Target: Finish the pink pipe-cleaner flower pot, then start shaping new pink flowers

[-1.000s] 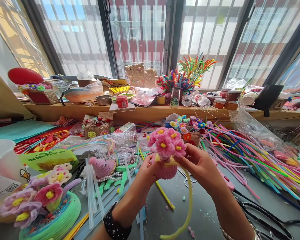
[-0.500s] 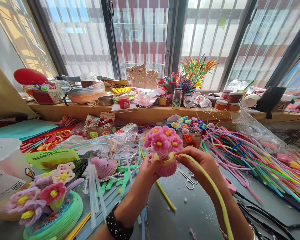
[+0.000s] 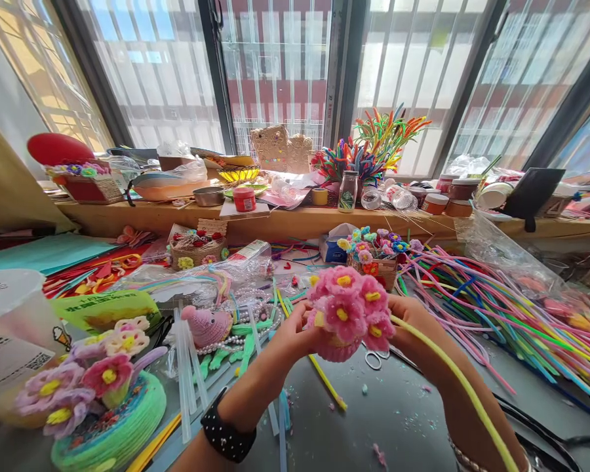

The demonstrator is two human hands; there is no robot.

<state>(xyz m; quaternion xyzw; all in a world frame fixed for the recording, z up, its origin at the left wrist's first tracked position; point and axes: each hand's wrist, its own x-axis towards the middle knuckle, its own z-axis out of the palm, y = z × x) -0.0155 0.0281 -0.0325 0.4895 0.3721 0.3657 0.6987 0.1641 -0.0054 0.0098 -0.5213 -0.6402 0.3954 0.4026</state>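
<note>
A small pot of pink pipe-cleaner flowers (image 3: pixel 344 313) with yellow centres is held up over the middle of the desk, its blooms tipped toward me. My left hand (image 3: pixel 295 337) grips the pink pot from the left side. At its right edge, my right hand (image 3: pixel 413 324) is closed on a long yellow pipe cleaner (image 3: pixel 447 360), which runs from the pot down across my forearm. The fingertips of the right hand are partly hidden behind the flowers. Just below the pot, a scissors handle (image 3: pixel 373 360) shows on the desk, with the blades covered.
Loose coloured pipe cleaners (image 3: pixel 511 321) are heaped on the right. Glue sticks (image 3: pixel 183 380), a pink crocheted toy (image 3: pixel 207 328) and a green flower-topped piece (image 3: pixel 142 419) lie on the left. A basket of small flowers (image 3: pixel 381 269) stands behind. Jars (image 3: pixel 348 191) line the windowsill.
The flower pot has tipped toward me and shifted a little right and down. Both hands moved along with it. The flowers now cover more of the scissors and the yellow strip round the pot.
</note>
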